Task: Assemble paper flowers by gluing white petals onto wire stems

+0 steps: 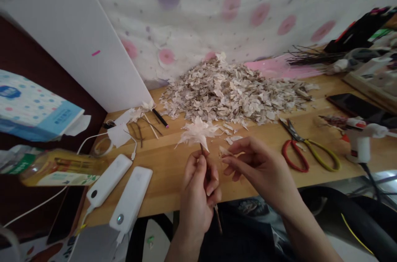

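Observation:
My left hand (198,187) grips a thin brown stem (217,218) upright, and the stem runs down through my fingers and out below them. A pale pink feathery flower (197,133) made of thin petal flakes sits at its top. My right hand (257,167) comes in from the right, pinching a small pale petal flake (225,151) between finger and thumb, close to the stem. A large heap of similar flakes (232,92) lies on the wooden table (167,175) beyond my hands, with loose flakes scattered in front of it.
Red-and-yellow-handled scissors (310,154) and a white glue gun (359,142) lie to the right, near a black phone (353,105). Two white power banks (108,180) and an oil bottle (58,167) sit left. Dry twigs (313,57) lie behind the heap, against a spotted cloth (186,5).

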`<state>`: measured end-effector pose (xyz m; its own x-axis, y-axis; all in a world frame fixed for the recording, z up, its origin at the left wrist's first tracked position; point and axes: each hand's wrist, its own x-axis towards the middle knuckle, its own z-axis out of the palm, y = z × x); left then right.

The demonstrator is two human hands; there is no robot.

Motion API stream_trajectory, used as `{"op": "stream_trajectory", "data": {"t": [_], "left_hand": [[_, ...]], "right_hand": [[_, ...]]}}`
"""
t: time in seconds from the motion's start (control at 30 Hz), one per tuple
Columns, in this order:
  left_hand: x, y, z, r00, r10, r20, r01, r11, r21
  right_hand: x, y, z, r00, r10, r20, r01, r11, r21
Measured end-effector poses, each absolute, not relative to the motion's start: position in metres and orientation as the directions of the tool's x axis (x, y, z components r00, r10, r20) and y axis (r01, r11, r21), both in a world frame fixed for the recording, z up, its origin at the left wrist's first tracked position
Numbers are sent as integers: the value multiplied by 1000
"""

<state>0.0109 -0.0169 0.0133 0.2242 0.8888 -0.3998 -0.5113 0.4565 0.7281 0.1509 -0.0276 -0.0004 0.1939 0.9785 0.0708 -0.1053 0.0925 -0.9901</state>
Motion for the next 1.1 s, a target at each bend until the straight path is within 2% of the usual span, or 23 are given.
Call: {"op": "stream_trajectory", "data": {"t": [0.23,0.4,0.77,1.1], "left_hand": [[10,-35,26,357,860,-365,-582,510,634],[9,-51,36,376,872,-315,-585,487,649],[16,-81,41,313,933,-177,-455,311,834],[19,-94,44,271,960,-65,-355,163,921]], "right_hand": [[155,-46,21,223,947,232,54,226,-973],[152,-60,36,178,908,380,90,369,-925],[148,-70,60,332,904,268,81,256,-963],[150,-79,64,367,876,314,196,257,-946]]}}
